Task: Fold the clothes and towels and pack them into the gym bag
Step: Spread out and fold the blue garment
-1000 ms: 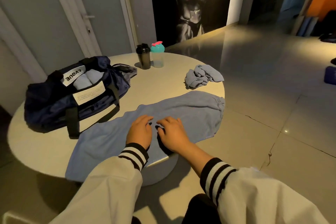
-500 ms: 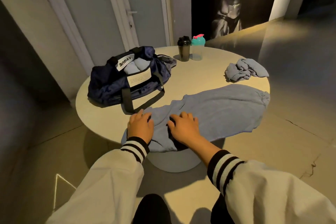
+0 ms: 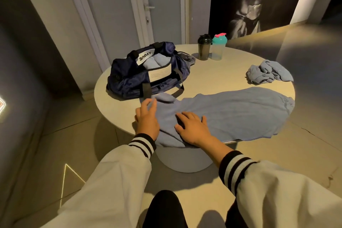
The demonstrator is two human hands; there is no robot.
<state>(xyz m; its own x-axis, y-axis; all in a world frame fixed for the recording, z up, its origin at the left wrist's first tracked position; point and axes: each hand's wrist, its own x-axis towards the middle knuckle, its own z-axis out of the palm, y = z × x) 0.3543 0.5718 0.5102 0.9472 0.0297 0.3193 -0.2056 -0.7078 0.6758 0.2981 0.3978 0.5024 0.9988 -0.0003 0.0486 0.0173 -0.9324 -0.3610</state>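
Blue soft cloth [image 3: 231,113], right hand [image 3: 192,129] splayed on it, left hand [image 3: 147,120] grip unclear

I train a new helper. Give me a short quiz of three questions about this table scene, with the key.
1. True or false: the gym bag is zipped shut.
2. How many bottles stand on the table?
3. The crumpled cloth lies: A in the bag; B on the table, beyond the spread garment; C on the floor.
Key: 1 false; 2 two; 3 B.
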